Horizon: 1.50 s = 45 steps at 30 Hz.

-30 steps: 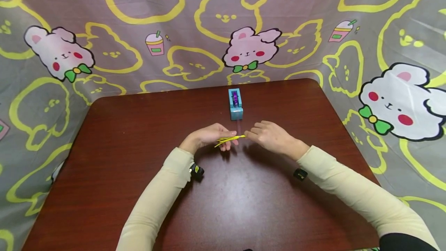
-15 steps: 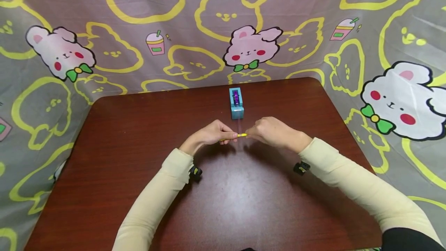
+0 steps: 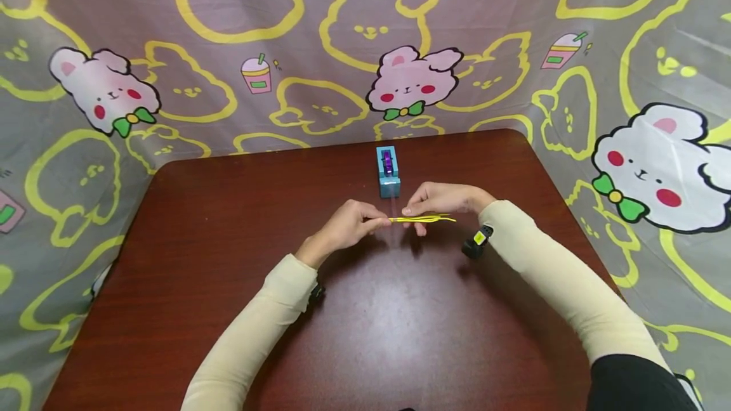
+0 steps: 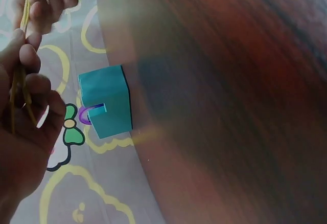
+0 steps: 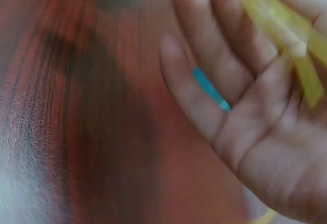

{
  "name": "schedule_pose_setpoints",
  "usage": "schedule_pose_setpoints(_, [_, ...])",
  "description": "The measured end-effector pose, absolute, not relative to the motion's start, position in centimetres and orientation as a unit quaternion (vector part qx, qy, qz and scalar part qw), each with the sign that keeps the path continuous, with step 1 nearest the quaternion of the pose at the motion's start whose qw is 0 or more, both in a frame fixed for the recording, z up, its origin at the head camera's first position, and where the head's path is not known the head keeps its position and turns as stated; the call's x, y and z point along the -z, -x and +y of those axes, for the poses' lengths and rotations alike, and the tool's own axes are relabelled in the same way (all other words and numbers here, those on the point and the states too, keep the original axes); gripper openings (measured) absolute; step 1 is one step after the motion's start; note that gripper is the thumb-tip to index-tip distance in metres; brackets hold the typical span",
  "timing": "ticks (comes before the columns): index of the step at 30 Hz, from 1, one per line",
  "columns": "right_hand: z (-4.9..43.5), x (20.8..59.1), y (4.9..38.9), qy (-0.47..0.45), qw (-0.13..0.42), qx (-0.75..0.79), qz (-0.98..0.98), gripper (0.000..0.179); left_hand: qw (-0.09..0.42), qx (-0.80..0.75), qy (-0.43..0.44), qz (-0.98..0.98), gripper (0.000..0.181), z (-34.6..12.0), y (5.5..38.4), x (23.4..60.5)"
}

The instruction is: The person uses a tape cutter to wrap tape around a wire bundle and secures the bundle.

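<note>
The left hand (image 3: 347, 223) has a pinching grip on the yellow strands (image 3: 438, 218); the right hand (image 3: 438, 198) lies loose-fingered against them, its grip unclear. They're just person-side of the tape dispenser (image 3: 390, 189); I'd keep them bunched, level.

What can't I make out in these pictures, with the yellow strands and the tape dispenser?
Head: the left end of the yellow strands, hidden by the left hand.
Head: whether the tape strip touches the strands; it is too faint.
Right wrist: most of the tape dispenser, behind the right hand.
Left wrist: part of the right hand, cut off by the top edge.
</note>
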State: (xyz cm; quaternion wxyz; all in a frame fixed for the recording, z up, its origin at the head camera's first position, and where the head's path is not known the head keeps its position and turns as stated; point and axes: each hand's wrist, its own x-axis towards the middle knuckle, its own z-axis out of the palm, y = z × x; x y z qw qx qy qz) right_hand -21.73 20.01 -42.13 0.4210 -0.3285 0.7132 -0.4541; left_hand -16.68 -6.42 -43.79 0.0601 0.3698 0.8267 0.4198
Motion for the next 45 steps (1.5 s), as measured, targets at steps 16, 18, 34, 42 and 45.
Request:
schedule_pose_setpoints(16, [20.6,48.9,21.3,0.231,0.565,0.608,0.507,0.046,-0.092,-0.295,-0.446,0.84,0.009,-6.7,16.0,44.3])
schedule_pose_setpoints(18, [20.5,48.9,21.3,0.24,0.572,0.609,0.495,0.045,-0.097,-0.289,-0.449,0.84,0.008,-6.7,16.0,44.3])
schedule_pose_setpoints(34, [20.5,43.9,21.5,0.287,0.54,0.522,0.595,0.044,-0.134,-0.245,-0.458,0.844,0.004,-6.8,16.3,43.4])
schedule_pose_setpoints(42, [19.8,40.1,20.4,0.337,0.438,0.431,0.713,0.03,-0.076,-0.313,-0.437,0.84,0.009,-7.0,16.9,43.3])
schedule_pose_setpoints(45, [19.4,39.3,19.7,0.359,0.385,0.408,0.746,0.024,-0.001,-0.376,-0.411,0.83,0.014,-7.2,17.4,43.1])
